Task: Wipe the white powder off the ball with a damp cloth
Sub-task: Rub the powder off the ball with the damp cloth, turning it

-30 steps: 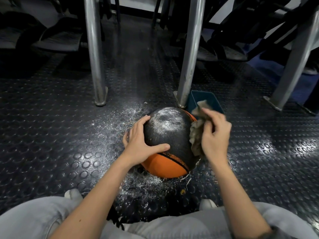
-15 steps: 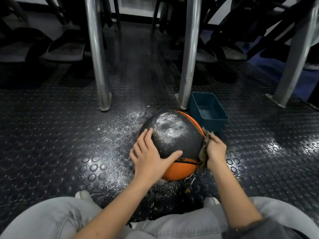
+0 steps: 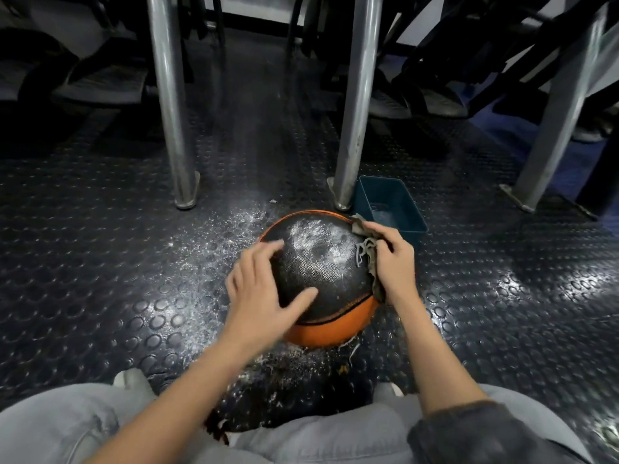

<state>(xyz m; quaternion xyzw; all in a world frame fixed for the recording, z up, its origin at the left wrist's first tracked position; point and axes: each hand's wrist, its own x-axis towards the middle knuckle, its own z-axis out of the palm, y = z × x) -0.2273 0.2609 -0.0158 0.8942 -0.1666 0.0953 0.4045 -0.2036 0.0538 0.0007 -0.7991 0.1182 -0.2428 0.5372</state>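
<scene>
While the ball sits on the studded floor, I see my left hand laid flat against its left side. The fingers are spread and nearly straight, the thumb stretches across the near face, and the hand grips nothing. Left of the ball, spilled powder speckles the floor. On top of the ball a white powder patch covers part of the black panel, and orange shows at the far rim and underneath. Against the ball's right side, my right hand curls its fingers over the cloth, bunching it and pressing it to the surface, with frayed threads hanging loose. Just behind the ball to the right stands a blue tub holding a little water, beside a metal leg.
</scene>
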